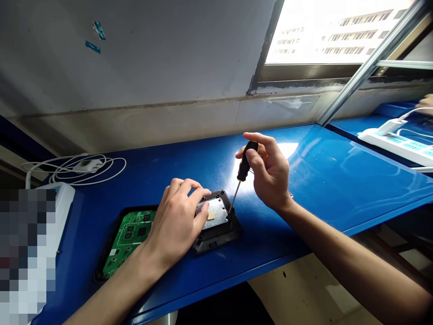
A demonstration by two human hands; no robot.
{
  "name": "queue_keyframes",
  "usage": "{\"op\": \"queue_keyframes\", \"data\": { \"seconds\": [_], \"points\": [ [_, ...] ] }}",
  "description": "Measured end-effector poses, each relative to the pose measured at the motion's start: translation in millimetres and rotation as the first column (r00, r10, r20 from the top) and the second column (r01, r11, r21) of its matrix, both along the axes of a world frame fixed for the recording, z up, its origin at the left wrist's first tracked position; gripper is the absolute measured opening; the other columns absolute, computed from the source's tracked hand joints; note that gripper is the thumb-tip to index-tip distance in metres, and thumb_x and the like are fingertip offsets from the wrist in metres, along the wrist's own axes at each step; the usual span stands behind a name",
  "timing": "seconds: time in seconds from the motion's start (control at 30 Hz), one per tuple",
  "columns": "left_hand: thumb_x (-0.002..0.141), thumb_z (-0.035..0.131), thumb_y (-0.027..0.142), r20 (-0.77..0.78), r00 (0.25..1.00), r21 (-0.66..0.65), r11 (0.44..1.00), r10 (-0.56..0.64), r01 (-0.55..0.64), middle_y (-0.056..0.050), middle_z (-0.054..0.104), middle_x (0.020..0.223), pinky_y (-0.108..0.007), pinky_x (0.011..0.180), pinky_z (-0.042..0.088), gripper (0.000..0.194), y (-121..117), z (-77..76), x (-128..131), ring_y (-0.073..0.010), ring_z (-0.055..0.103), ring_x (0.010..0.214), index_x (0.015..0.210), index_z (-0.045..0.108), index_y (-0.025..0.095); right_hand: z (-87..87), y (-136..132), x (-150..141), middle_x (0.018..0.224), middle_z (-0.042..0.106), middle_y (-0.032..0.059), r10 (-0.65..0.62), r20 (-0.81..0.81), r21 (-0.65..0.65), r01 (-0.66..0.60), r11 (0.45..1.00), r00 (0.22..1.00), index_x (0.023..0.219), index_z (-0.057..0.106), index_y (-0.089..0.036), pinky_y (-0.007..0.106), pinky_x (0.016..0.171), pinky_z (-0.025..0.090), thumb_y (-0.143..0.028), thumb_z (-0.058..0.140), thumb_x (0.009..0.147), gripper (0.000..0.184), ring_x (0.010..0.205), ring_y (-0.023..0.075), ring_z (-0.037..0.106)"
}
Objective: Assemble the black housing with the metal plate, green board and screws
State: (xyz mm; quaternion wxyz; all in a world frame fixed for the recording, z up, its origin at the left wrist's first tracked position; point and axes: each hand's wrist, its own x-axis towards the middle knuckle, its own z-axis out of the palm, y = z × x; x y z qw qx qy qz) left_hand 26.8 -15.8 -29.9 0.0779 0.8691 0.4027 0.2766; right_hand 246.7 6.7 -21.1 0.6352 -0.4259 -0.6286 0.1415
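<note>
A screwdriver (248, 161) with a black and yellow handle is gripped in my right hand (270, 174), its shaft slanting down. The tip meets the right corner of a silvery metal plate (219, 210), which sits inside a black plastic casing (216, 243). My left hand (179, 212) holds this casing on the table, fingers bent at its far edge and thumb over the plate near a small beige pad (211, 215). Left of it lies a green circuit board (130, 234) in a black frame, partly hidden under my left wrist and forearm.
The blue table (162, 164) runs along a wall. A coiled white cable with adapter (89, 166) lies at the back left, beside a white-edged pixelated object (64, 203). Beyond a metal post (365, 67) are a white power strip (402, 144) and another person's hand (426, 104).
</note>
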Motion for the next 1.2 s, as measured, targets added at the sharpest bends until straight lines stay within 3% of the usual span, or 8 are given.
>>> {"op": "queue_keyframes", "data": {
  "seconds": [0.23, 1.2],
  "points": [
    [0.095, 0.059, 0.009, -0.006, 0.993, -0.033, 0.992, -0.120, 0.120, -0.008, 0.068, 0.110, -0.047, 0.089, 0.051, 0.021, -4.3, 3.3, 1.2, -0.0284, 0.054, 0.104, 0.107, 0.074, 0.018, -3.3, 1.9, 0.2, 0.082, 0.070, -0.0010, 0.028, 0.008, -0.010, -0.028, 1.000, 1.000, 0.121, 0.062, -0.025, 0.024, 0.052, 0.054, -0.037, 0.059, 0.100, 0.025, 0.062, 0.0115, 0.061],
    [0.096, 0.058, 0.010, -0.027, 0.985, -0.102, 0.981, -0.170, 0.167, -0.006, 0.068, 0.108, -0.046, 0.088, 0.050, 0.018, -4.5, 1.5, 1.8, -0.0265, 0.054, 0.103, 0.098, 0.072, 0.022, -5.7, 2.5, 1.4, 0.084, 0.070, -0.0004, 0.042, 0.032, -0.015, -0.042, 0.999, 0.999, 0.123, 0.061, -0.025, 0.026, 0.054, 0.055, -0.038, 0.058, 0.101, 0.026, 0.067, 0.0128, 0.065]
  ]
}}
